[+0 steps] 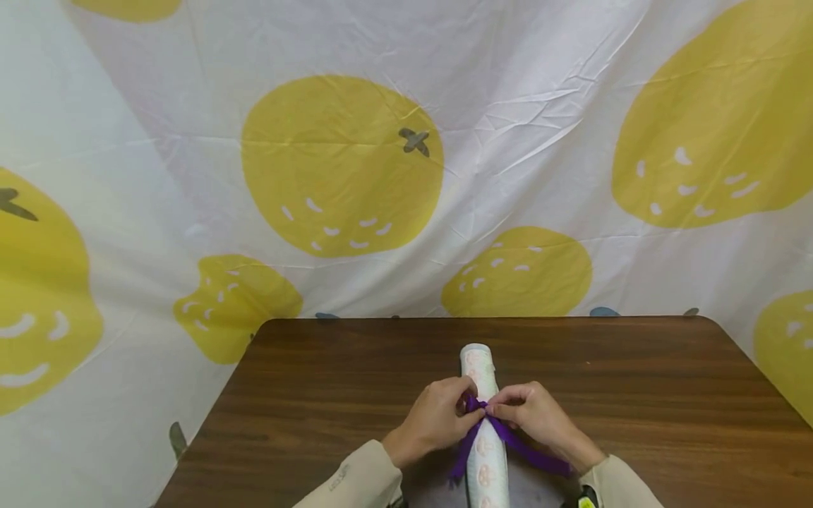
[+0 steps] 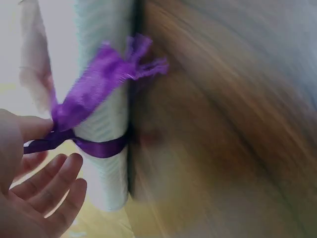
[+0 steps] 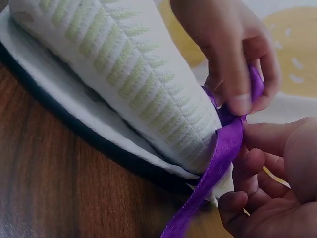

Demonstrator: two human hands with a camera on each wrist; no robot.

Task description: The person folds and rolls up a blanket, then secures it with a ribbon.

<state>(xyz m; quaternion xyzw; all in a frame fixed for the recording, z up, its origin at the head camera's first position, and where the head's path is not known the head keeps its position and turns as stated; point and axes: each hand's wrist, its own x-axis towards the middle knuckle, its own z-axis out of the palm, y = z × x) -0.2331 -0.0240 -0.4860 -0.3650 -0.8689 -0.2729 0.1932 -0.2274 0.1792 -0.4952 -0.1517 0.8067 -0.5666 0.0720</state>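
Note:
A rolled-up white mat (image 1: 485,469) with pale pink prints and a dark underside lies lengthwise on the table. Purple ribbon (image 1: 530,451) circles it and crosses at a knot on top, both tails hanging down. My left hand (image 1: 438,416) pinches a loop of the ribbon left of the knot, as the right wrist view shows from the other side. At the knot's right, my right hand (image 1: 536,416) pinches the ribbon (image 3: 230,141) between thumb and forefinger, its other fingers loosely curled. In the left wrist view, one frayed ribbon tail (image 2: 99,82) lies across the mat's side.
The dark brown wooden table (image 1: 317,395) extends to both sides of the mat. Behind it hangs a white cloth (image 1: 209,190) printed with yellow fruit. A watch (image 1: 587,497) shows at my right sleeve.

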